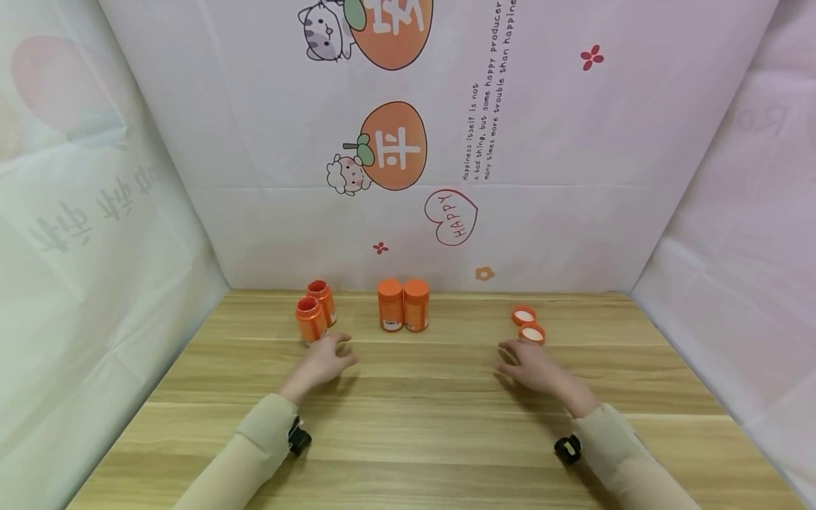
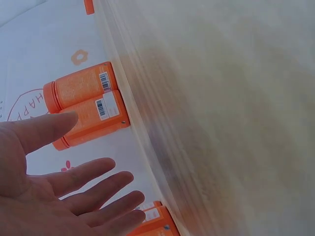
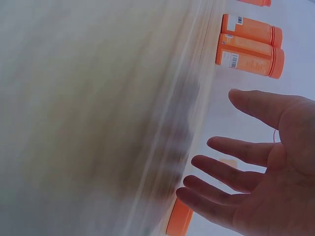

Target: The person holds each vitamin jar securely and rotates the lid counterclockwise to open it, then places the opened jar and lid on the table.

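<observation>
My left hand (image 1: 321,366) hovers over the table with fingers apart and holds nothing, just in front of two uncapped orange jars (image 1: 310,320) at the left. In the left wrist view the left hand (image 2: 74,182) has its thumb and fingers spread. Two capped orange jars (image 1: 404,306) stand side by side at the back middle; they also appear in the right wrist view (image 3: 251,46). On the right, two orange lids (image 1: 532,333) lie with their white insides up. My right hand (image 1: 532,366), spread and holding nothing, is right in front of these lids.
The wood-grain table (image 1: 408,425) ends at a white printed cloth backdrop (image 1: 268,234), with cloth sides at left and right. A black wrist camera (image 1: 298,438) sits at the left cuff and another (image 1: 567,449) at the right cuff.
</observation>
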{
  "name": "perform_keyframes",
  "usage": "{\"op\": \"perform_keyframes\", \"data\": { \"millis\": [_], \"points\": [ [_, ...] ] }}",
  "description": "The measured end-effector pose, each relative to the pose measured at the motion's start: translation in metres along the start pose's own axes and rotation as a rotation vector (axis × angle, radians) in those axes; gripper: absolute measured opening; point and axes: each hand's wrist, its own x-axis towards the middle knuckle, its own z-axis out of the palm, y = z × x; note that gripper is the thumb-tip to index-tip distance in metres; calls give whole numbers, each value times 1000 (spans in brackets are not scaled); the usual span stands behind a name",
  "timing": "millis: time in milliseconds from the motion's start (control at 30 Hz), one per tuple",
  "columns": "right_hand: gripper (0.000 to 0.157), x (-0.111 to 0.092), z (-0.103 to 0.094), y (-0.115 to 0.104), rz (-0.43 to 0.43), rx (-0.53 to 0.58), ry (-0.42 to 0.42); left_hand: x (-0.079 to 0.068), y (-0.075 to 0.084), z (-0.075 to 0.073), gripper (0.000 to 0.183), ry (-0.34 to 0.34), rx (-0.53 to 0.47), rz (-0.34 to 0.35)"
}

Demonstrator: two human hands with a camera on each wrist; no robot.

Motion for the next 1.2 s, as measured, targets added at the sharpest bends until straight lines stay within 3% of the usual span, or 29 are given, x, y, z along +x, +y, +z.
{"op": "perform_keyframes", "data": {
  "millis": [533,1200],
  "points": [
    [48,11,7,-6,8,20,-10,20,9,11,52,-26,-2,-49],
    [49,23,9,-11,13,122,-22,42,18,18,54,-31,-68,-83]
  ]
}}
